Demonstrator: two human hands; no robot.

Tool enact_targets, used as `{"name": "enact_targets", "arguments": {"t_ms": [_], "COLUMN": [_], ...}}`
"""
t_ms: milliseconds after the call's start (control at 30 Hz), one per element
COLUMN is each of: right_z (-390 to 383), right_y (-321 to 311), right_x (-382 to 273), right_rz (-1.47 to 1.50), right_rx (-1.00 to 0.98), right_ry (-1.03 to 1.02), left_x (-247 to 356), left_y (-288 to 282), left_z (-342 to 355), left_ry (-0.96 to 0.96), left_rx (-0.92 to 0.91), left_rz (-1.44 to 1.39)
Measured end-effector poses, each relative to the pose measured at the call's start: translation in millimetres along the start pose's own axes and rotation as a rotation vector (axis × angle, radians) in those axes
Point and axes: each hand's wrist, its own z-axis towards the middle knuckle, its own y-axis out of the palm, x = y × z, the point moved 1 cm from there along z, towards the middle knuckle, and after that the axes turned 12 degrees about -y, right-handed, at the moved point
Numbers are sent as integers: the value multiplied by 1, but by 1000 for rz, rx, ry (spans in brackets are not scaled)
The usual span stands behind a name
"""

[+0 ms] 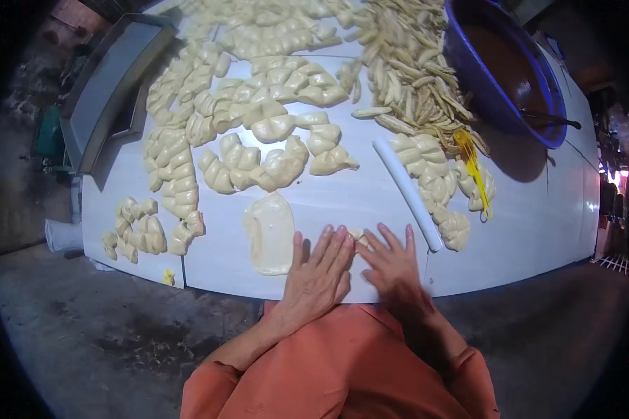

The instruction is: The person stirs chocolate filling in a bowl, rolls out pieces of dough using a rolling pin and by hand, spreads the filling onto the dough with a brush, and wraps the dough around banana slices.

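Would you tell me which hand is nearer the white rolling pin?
Right. The right hand lies just left of the white rolling pin; the left hand is farther left.

Bare worktop point(531, 223) open to the right; hemmed ahead by dough twists point(258, 160) and white rolling pin point(407, 192) (flat dough sheet point(269, 234) just left).

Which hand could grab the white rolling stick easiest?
Probably the right hand. The white stick lies just beside its fingers, while the left hand sits farther away, nearer the flat dough sheet.
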Motion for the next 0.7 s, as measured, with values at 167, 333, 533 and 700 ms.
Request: {"name": "enact_targets", "arguments": {"t_ms": [167,333,533,700], "right_z": [21,59,48,4], "right_y": [-5,-3,-8,4], "right_x": [-2,13,17,2], "right_rz": [285,92,142,-105], "right_rx": [174,2,108,-39], "right_ry": [-108,-247,-226,-119], "left_x": [7,11,-6,1], "left_y": [21,9,-3,-3], "left_z": [-8,-7,-13,16], "left_ry": [0,-39,-20,-51], "left_rx": [-125,-170,-166,-73], "left_rz": [-17,-21,-30,-69]}}
